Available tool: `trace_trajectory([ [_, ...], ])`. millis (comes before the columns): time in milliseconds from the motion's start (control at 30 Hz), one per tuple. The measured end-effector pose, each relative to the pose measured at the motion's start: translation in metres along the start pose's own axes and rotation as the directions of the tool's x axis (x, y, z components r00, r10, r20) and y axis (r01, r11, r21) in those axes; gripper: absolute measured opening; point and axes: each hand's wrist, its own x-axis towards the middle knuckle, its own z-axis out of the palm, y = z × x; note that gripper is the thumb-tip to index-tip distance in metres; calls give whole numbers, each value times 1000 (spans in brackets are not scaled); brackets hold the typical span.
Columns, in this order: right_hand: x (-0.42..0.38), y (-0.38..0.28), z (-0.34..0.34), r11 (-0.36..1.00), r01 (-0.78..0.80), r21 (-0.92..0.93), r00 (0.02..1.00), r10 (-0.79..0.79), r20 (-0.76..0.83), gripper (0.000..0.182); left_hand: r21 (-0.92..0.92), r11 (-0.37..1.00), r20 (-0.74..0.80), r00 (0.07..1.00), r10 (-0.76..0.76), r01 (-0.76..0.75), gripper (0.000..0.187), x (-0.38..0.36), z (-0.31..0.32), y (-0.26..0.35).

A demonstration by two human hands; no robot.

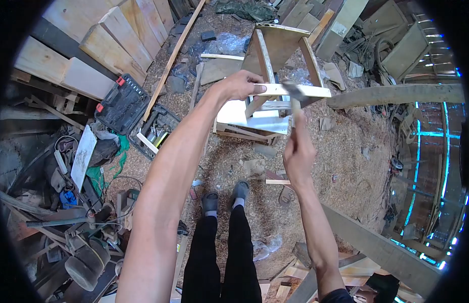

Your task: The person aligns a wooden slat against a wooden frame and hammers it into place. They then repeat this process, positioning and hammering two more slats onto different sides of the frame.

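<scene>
My left hand [239, 86] is closed on the left part of a pale wood strip [315, 91], which lies across the top of a wooden frame [264, 55]. Wrapped round the handle of a hammer [296, 108], my right hand [300, 154] is just below the strip. The hammer's head is blurred and overlaps the strip right of my left hand. Beneath the strip, the frame has upright slats, a brown panel and a white board [234, 115] at its lower left.
An open tool case [124, 103] lies at the left, near stacked boards [118, 43]. A long beam [391, 94] reaches in from the right. Another beam [386, 247] crosses the lower right. Wood shavings cover the floor [345, 166] around my feet.
</scene>
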Motion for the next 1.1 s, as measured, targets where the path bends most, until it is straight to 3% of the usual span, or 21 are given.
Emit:
trace_trajectory([
  [33,-3,3,3,989,-49,-136,987,69,148,73,0,1000,1,1000,-3,3,28,0,1,-2],
  [200,3,3,-1,997,-65,-52,994,70,88,75,6,1000,11,1000,-5,5,28,2,-1,-1],
  [267,5,-1,-2,994,64,90,984,-48,-170,76,-9,1000,0,1000,-6,6,28,0,-1,-1],
  [300,3,2,-2,994,64,88,984,-48,-170,76,-23,1000,-5,1000,-3,3,28,1,0,0],
  [367,-4,7,-1,997,-46,-61,989,54,138,75,-13,1000,-7,1000,-7,7,28,0,0,1],
  [400,-3,8,-1,995,-64,-71,983,75,170,75,0,1000,-13,1000,-6,6,28,0,0,3],
  [533,3,2,-8,996,-85,-4,993,85,83,74,-29,1000,2,1000,-6,6,29,1,1,4],
  [600,5,-7,-12,997,48,68,992,-39,-120,73,-12,1000,14,1000,12,-12,30,0,-2,0],
  [633,2,-3,-9,997,42,68,992,-34,-118,73,-12,1000,19,1000,10,-9,30,0,-1,0],
  [700,4,5,-2,994,-85,-72,986,95,139,72,11,1000,1,1000,0,0,30,1,-1,1],
  [833,15,-4,-16,988,-143,-60,976,151,160,71,26,999,6,1000,29,-29,30,-1,0,4],
  [900,14,-11,-18,999,-3,49,999,5,-43,71,-20,1000,24,1000,-6,6,30,-1,-2,4],
  [933,11,-8,-16,999,-3,50,999,5,-44,71,-19,1000,24,1000,-6,6,30,1,-2,2],
  [1000,3,2,-11,989,-72,-128,981,94,172,72,-35,999,7,1000,12,-12,32,1,-1,0],
  [1100,10,9,-9,989,-107,-99,978,122,169,73,-13,1000,-52,999,3,-4,33,3,1,-1],
])
